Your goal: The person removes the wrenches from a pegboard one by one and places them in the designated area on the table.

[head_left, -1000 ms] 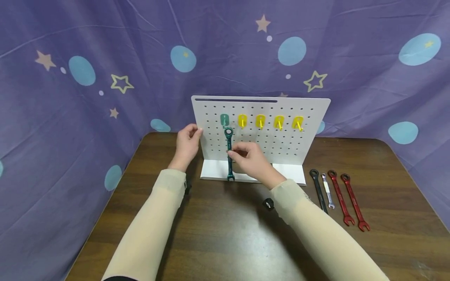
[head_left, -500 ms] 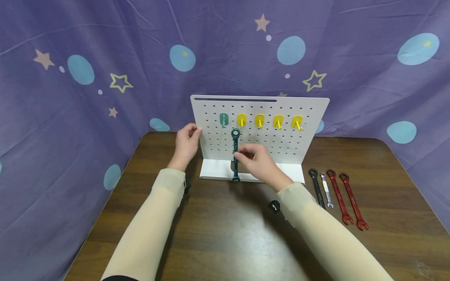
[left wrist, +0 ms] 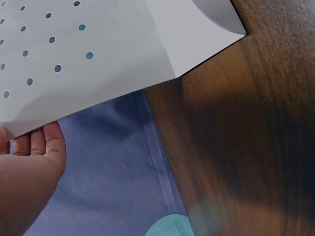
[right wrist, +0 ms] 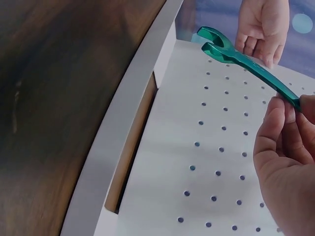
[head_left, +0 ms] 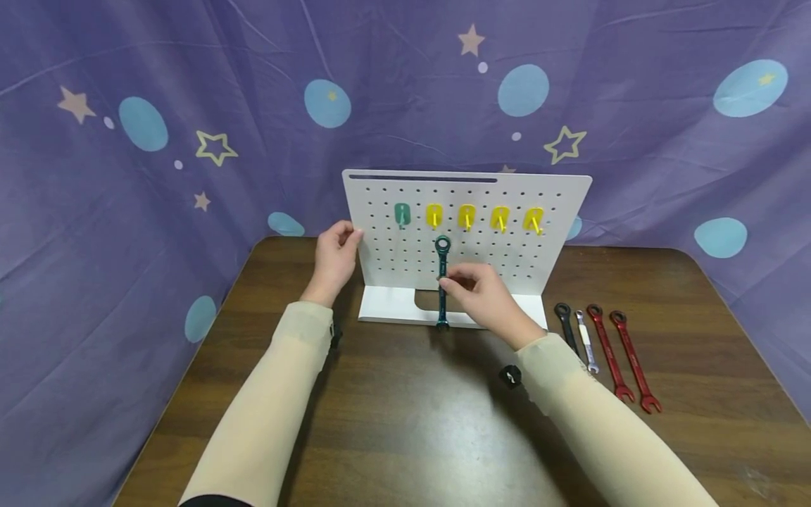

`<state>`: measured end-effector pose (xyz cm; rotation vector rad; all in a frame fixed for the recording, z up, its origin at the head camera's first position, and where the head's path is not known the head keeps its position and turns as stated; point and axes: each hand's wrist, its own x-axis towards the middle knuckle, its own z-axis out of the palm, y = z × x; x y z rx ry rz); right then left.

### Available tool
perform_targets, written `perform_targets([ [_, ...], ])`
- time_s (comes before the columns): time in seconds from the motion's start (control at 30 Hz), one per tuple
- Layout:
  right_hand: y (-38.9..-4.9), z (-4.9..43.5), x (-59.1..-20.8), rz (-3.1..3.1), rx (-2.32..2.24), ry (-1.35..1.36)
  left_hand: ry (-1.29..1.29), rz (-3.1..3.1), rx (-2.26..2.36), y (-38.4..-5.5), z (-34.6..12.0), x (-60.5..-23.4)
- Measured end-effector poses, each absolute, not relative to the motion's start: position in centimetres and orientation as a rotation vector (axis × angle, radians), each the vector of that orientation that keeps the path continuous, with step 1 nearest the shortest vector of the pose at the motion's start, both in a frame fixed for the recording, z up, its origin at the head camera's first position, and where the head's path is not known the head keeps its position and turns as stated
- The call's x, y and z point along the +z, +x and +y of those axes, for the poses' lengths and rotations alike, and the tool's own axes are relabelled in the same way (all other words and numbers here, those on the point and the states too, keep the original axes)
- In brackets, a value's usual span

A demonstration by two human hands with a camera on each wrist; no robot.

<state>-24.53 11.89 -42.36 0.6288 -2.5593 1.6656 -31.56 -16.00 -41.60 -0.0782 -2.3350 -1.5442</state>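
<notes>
My right hand (head_left: 484, 296) pinches a green combination wrench (head_left: 443, 264) by the middle of its shaft, between thumb and fingers. The wrench stands upright in front of the white pegboard (head_left: 393, 250), ring end up. Its open jaw end (right wrist: 216, 46) shows large in the right wrist view. At the board's left edge my left hand (head_left: 336, 260) grips the panel, thumb in front and fingers (left wrist: 53, 140) behind. A green hook (head_left: 402, 215) and several yellow hooks (head_left: 467, 217) are fixed in a row on the board, above the wrench.
Right of the board, a black wrench (head_left: 564, 320), a small silver wrench (head_left: 586, 341) and two red wrenches (head_left: 610, 352) lie on the wooden table (head_left: 380, 408). My right forearm partly covers the black one. A purple curtain (head_left: 405, 84) hangs behind.
My right hand has carried the green wrench rightward and slightly down, away from the green hook to below the yellow ones. The left hand keeps its grip on the board's edge.
</notes>
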Motion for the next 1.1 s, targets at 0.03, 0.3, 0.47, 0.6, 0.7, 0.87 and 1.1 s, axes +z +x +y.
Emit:
perform_targets([
  [0.03, -24.5, 12.0, -42.4, -2.562, 1.663, 0.623, -0.077, -2.336, -1.543, -31.6, -16.0, -41.6],
  [0.3, -24.3, 12.8, -42.9, -2.549, 1.637, 0.632, -0.064, -2.338, -1.552, -31.6, -15.8, -41.7],
  [0.47, -24.1, 13.4, -43.1, -2.570, 1.626, 0.603, -0.070, -2.329, -1.557, -31.7, -15.7, -41.7],
  [0.6, -24.0, 14.1, -43.3, -2.590, 1.620, 0.593, -0.073, -2.329, -1.559, -31.7, -15.7, -41.7],
  [0.7, -24.0, 14.6, -43.5, -2.601, 1.609, 0.586, -0.073, -2.329, -1.562, -31.7, -15.7, -41.7],
  [0.87, -23.9, 15.4, -43.7, -2.613, 1.606, 0.557, -0.067, -2.336, -1.566, -31.6, -15.8, -41.7],
  [1.1, -23.6, 16.3, -44.0, -2.632, 1.581, 0.519, -0.064, -2.342, -1.559, -31.6, -16.0, -41.7],
])
